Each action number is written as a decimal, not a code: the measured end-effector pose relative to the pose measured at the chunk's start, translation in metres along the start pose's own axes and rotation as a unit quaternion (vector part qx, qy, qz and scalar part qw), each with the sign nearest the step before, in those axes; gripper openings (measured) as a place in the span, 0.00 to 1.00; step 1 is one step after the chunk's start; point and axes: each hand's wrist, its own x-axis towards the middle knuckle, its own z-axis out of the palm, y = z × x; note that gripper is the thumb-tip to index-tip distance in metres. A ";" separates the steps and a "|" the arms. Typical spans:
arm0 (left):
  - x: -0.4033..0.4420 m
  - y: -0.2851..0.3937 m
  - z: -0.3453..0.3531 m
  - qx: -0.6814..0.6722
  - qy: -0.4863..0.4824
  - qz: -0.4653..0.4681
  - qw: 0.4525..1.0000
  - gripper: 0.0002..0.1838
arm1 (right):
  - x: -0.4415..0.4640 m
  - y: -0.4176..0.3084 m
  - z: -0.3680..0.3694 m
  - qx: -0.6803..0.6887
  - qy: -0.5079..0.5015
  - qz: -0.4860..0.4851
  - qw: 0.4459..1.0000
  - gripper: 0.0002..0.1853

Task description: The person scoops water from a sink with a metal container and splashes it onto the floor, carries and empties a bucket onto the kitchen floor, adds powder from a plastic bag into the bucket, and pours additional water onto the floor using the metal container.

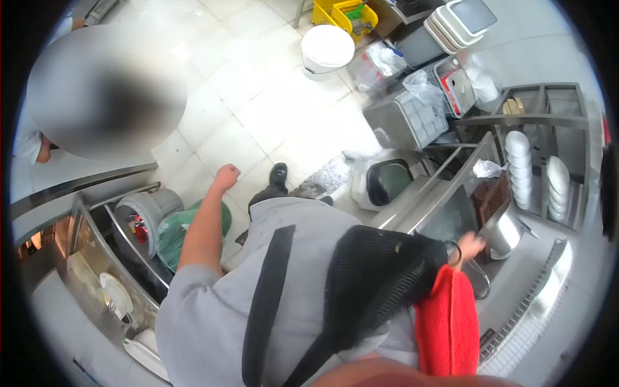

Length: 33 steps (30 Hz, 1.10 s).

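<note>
My left hand (227, 175) hangs above the tiled floor at the end of a bare forearm, fingers curled in and nothing visible in them. On the other side, my right hand (471, 245) reaches over the steel sink counter. It is beside a shiny steel pot (504, 233); whether they touch I cannot tell. Its fingers are small and partly hidden. A dark band (457, 253) circles that wrist. Just below the hand is a curved metal rod (483, 286). A brown plastic rack (490, 198) stands behind the pot. A red cloth (448, 322) hangs near my right arm.
White bowls (518, 161) are stacked on a metal shelf (548, 120). Grey crates (403, 122), a white bucket (327, 48) and a yellow mop bucket (345, 16) stand on the floor. Bins, one with a green bag (187, 235), are at left. Another person (106, 93) is upper left.
</note>
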 end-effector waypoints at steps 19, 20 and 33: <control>-0.057 0.148 0.008 0.340 -0.064 0.214 0.913 0.20 | -0.132 0.238 0.193 0.474 -0.392 0.400 0.679 0.13; -0.062 0.153 0.009 0.318 -0.074 0.221 0.919 0.20 | -0.129 0.237 0.190 0.494 -0.377 0.397 0.676 0.13; 0.030 0.009 -0.036 0.370 -0.115 0.103 0.916 0.21 | -0.033 0.035 -0.068 0.635 -0.332 0.044 0.696 0.15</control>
